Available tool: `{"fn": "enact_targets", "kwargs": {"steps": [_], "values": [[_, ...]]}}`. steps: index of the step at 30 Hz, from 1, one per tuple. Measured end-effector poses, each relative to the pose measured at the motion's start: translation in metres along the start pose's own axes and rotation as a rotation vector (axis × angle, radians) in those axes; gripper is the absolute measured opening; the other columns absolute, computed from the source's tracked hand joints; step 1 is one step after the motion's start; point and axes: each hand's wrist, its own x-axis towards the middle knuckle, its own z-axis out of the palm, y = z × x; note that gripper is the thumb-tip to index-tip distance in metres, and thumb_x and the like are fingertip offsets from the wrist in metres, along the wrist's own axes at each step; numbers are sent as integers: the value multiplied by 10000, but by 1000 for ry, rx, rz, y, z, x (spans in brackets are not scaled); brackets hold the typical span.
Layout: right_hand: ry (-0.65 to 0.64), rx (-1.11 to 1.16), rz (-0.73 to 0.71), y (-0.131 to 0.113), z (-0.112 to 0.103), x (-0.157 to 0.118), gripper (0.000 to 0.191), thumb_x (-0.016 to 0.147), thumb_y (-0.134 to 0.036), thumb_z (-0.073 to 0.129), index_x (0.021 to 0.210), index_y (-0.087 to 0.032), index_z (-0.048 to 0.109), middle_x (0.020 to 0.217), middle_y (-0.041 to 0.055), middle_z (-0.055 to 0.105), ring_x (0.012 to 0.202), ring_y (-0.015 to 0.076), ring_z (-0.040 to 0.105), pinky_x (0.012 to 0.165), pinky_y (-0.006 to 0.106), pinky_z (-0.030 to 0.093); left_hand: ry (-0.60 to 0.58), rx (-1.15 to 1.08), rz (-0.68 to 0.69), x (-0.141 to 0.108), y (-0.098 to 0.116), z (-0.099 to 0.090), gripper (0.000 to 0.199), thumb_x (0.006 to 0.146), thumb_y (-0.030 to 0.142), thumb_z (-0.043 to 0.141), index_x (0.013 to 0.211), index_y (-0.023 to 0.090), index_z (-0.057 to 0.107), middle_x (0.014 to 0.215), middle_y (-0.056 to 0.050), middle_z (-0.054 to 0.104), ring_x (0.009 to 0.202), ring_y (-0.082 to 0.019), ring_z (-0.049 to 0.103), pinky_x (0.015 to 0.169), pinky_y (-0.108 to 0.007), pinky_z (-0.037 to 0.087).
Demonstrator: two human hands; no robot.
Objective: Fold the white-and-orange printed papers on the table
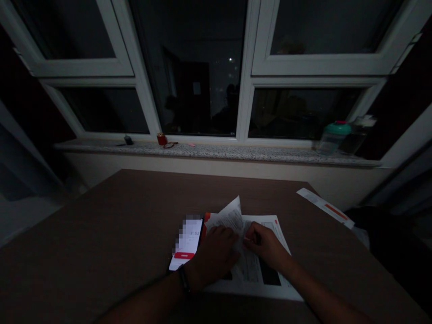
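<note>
A printed booklet [270, 292] with red corner marks lies on the brown table [128, 216]. One thin sheet [232, 211] stands partly lifted over it, its pointed corner up. My left hand [218, 252], with a dark band at the wrist, rests on the lifted sheet and the page; its fingers are bent, and what they hold is hidden. Over the right page my right hand [261, 240] is closed in a pinch beside the sheet; what it pinches is too dark to make out. A lit phone [189, 238] lies left of the booklet, next to my left wrist.
A white strip [326, 208] with an orange mark lies at the table's right edge. On the stone windowsill [216, 151] stand a small red jar [161, 139], a small dark bottle [128, 140] and a teal-lidded bottle [334, 137]. Dark windows are behind.
</note>
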Motion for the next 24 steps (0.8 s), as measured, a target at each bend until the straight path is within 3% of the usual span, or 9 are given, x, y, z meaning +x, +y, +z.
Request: {"fn": "enact_targets", "kwargs": {"steps": [6, 13, 24], "values": [[-20, -38, -17, -3, -1, -1, 89, 792, -182, 644, 781, -210, 560, 681, -39, 537, 641, 143, 509, 583, 243, 374, -39, 28, 16, 2, 2, 3, 317, 936, 330, 608, 1224, 215, 542, 1194, -74, 560, 1108, -270, 505, 937, -404, 424], [0, -79, -24, -2, 1, -1, 86, 793, -179, 631, 789, -213, 551, 698, -31, 555, 645, 147, 517, 584, 245, 378, -31, -12, 35, 0, 1, 5, 396, 905, 312, 645, 1260, 218, 498, 1249, -69, 534, 1139, -268, 488, 979, -409, 408], [-115, -116, -102, -5, 0, -6, 145, 746, -133, 639, 813, -219, 543, 749, -39, 562, 685, 140, 527, 604, 234, 368, -69, 32, 104, 1, 1, 4, 127, 947, 250, 572, 1057, 186, 578, 1075, -56, 588, 992, -233, 547, 882, -364, 451]]}}
